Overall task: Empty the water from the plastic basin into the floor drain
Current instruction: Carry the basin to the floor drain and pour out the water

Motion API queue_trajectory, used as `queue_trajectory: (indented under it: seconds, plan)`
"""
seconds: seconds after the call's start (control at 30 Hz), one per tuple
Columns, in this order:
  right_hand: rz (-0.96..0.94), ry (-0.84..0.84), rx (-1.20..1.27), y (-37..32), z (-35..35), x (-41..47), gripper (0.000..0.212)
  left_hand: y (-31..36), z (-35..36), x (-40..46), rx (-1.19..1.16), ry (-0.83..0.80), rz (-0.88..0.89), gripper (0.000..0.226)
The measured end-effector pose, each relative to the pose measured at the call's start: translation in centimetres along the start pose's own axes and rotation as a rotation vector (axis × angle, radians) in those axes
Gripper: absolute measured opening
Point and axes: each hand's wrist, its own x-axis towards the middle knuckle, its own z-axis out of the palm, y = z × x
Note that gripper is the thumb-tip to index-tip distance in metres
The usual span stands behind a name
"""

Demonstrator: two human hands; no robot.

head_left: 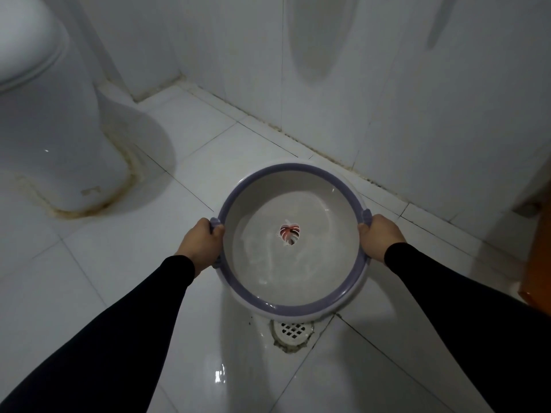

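Note:
A round white plastic basin (293, 307) with a purple rim hangs above the tiled floor, tilted toward me. Clear water lies in its near half, over a leaf print on the bottom. My left hand (201, 244) grips the purple handle on the basin's left side. My right hand (378, 236) grips the handle on the right side. Both arms wear black sleeves. The white floor drain (293, 330) with its grid cover sits just below the basin's near edge, partly hidden by it. Wet sheen shows on the tiles around the drain.
A white toilet base (59, 138) with stained sealant stands at the left. Tiled walls (387, 84) close the back and right. A brown wooden edge (539, 239) shows at the far right. Glossy white floor tiles (119, 263) spread around me.

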Motion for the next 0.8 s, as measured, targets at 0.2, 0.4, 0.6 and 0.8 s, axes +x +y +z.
queue_trajectory:
  seconds: [0.2, 0.4, 0.6, 0.8]
  plan:
    - [0.007, 0.002, 0.012, -0.20, -0.02, -0.17, 0.042, 0.22, -0.29, -0.25, 0.026, 0.002, 0.009, 0.040]
    - [0.009, -0.003, 0.013, -0.21, -0.09, -0.41, 0.040, 0.06, -0.44, -0.36, -0.002, 0.007, 0.004, 0.038]
    - [-0.008, 0.012, -0.004, -0.22, -0.24, -0.61, 0.040, 0.24, -0.64, -0.53, 0.023, 0.009, 0.019, 0.041]
    - [-0.017, 0.020, -0.005, -0.09, -0.36, -0.68, 0.041, 0.49, -0.84, -0.87, 0.034, -0.005, 0.023, 0.038]
